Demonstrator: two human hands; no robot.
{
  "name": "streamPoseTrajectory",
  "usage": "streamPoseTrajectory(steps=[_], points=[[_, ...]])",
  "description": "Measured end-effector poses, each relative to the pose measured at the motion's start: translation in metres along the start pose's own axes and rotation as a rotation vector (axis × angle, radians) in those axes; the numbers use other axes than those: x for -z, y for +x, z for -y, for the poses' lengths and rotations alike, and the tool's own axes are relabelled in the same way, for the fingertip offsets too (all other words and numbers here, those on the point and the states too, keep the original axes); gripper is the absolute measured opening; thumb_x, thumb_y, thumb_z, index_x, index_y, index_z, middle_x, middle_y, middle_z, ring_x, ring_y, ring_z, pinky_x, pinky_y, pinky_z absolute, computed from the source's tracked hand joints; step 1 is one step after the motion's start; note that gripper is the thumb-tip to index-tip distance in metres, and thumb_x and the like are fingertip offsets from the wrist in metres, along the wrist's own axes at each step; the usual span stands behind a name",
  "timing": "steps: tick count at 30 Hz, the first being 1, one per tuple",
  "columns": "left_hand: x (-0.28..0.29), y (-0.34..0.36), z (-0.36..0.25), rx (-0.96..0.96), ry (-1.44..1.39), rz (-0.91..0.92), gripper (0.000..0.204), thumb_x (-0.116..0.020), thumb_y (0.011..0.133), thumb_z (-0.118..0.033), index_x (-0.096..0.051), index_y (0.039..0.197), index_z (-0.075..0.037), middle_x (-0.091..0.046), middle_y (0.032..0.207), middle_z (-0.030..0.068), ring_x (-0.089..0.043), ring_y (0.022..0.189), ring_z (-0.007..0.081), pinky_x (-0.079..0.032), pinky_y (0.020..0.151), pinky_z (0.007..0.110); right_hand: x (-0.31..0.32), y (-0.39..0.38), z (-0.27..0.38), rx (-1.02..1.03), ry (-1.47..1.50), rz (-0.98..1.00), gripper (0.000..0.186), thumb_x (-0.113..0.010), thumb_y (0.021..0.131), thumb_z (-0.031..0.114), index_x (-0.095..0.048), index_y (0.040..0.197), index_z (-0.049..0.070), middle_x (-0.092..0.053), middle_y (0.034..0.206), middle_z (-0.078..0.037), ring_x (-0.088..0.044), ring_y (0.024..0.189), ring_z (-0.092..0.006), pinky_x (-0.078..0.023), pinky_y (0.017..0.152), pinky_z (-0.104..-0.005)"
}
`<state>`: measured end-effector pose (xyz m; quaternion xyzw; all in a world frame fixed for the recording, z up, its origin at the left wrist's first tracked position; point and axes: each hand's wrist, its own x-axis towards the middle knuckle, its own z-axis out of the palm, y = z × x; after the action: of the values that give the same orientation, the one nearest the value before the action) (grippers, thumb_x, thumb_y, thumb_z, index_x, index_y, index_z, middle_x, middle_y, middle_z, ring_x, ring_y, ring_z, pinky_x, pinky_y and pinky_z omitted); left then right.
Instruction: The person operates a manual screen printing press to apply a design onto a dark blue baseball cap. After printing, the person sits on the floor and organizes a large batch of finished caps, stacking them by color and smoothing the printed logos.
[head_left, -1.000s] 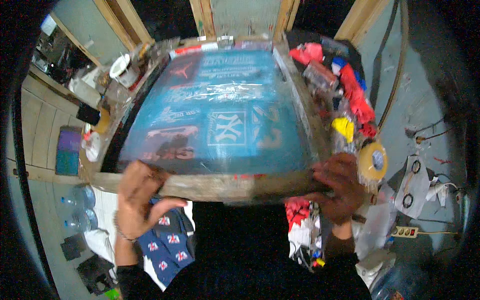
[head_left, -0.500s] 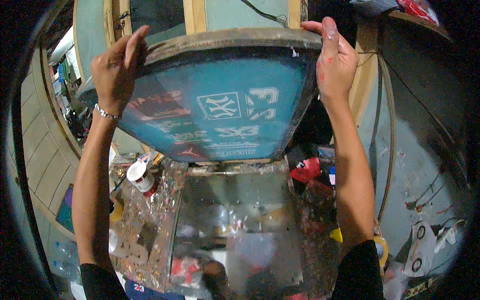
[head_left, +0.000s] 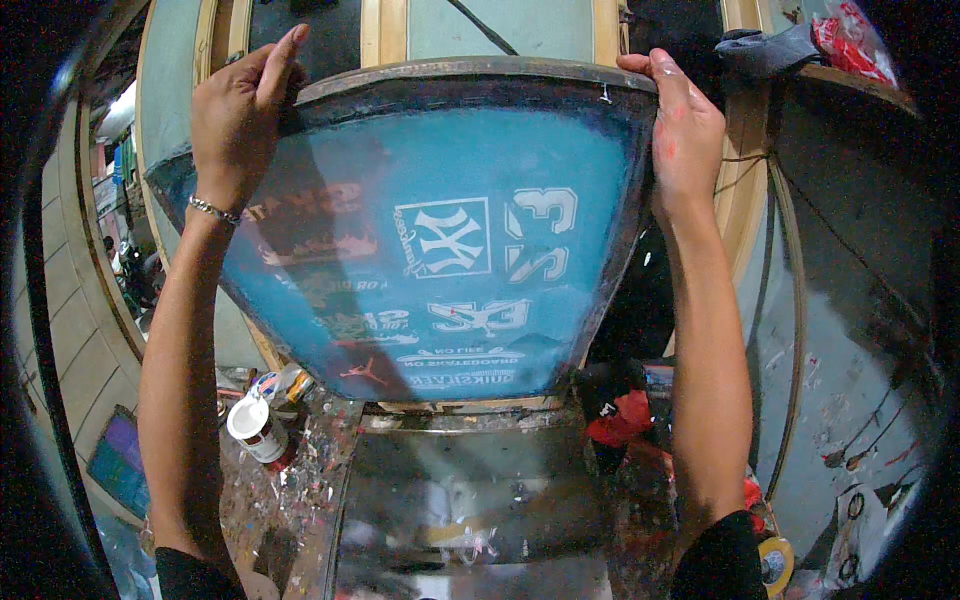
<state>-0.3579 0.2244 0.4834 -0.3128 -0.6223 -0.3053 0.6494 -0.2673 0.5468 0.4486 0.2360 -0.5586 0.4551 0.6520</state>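
Note:
Both my hands hold up a blue-coated printing screen [head_left: 560, 150] in a dark frame, its underside facing me with pale stencilled designs and reddish stains. My left hand [head_left: 240, 125] is closed on the top-left of the frame, thumb up, a chain bracelet at the wrist. My right hand [head_left: 688, 135], marked with red, grips the top-right corner. The screen's far edge rests by a bar at the back of a glossy flat board [head_left: 470, 470], which lies below it.
Left are a white tub [head_left: 253, 427], small clutter and a paint-spattered worktop [head_left: 290, 510]. Right lie red cloths [head_left: 620, 418], a tape roll [head_left: 775, 560] and hanging cables. Wooden-framed panels [head_left: 480, 30] stand behind, with a red-and-white bag [head_left: 850, 45] on an upper-right ledge.
A second ago the screen lay flat with both hands on its near edge; they have swung it up, exposing the board. Since half a second ago its lower edge appears further down in view.

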Motion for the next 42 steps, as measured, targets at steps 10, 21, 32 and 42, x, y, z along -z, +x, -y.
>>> streamPoseTrajectory(steps=[10, 21, 32, 42], points=[[-0.003, -0.001, 0.002, 0.003, -0.052, -0.031, 0.046, -0.056, 0.095, -0.044, -0.07, 0.085, -0.001, -0.064, 0.064, 0.0086, -0.06, 0.056, 0.016, -0.047, 0.057, 0.029, 0.0, -0.001, 0.0, -0.007, 0.044, 0.014, 0.036, -0.053, 0.1, 0.033, -0.072, 0.096, 0.003, -0.034, 0.053, 0.011, -0.028, 0.048, -0.0004, -0.018, 0.045, -0.0236], [-0.005, -0.001, 0.005, -0.047, -0.039, -0.038, 0.05, -0.055, 0.095, -0.047, -0.071, 0.082, -0.001, -0.061, 0.06, 0.0061, -0.055, 0.053, 0.011, -0.043, 0.053, 0.026, 0.001, -0.003, -0.004, -0.007, 0.042, 0.006, 0.035, -0.053, 0.1, 0.033, -0.073, 0.095, 0.004, -0.035, 0.053, 0.011, -0.028, 0.048, -0.0006, -0.017, 0.044, -0.0239], [-0.006, 0.001, 0.011, -0.12, -0.048, -0.074, 0.048, -0.055, 0.096, -0.045, -0.07, 0.088, 0.001, -0.063, 0.063, 0.0078, -0.054, 0.053, 0.0121, -0.045, 0.053, 0.028, -0.001, -0.001, -0.001, -0.021, 0.049, 0.01, 0.034, -0.054, 0.1, 0.031, -0.073, 0.094, 0.004, -0.034, 0.052, 0.011, -0.028, 0.047, -0.0004, -0.017, 0.044, -0.0237], [-0.009, 0.004, 0.025, -0.115, -0.028, -0.039, 0.048, -0.055, 0.096, -0.045, -0.07, 0.088, 0.0, -0.063, 0.064, 0.0077, -0.056, 0.055, 0.0125, -0.045, 0.055, 0.028, -0.002, -0.001, -0.006, -0.013, 0.07, 0.008, 0.034, -0.054, 0.1, 0.032, -0.073, 0.093, 0.004, -0.035, 0.052, 0.011, -0.028, 0.048, -0.0007, -0.017, 0.045, -0.0243]])
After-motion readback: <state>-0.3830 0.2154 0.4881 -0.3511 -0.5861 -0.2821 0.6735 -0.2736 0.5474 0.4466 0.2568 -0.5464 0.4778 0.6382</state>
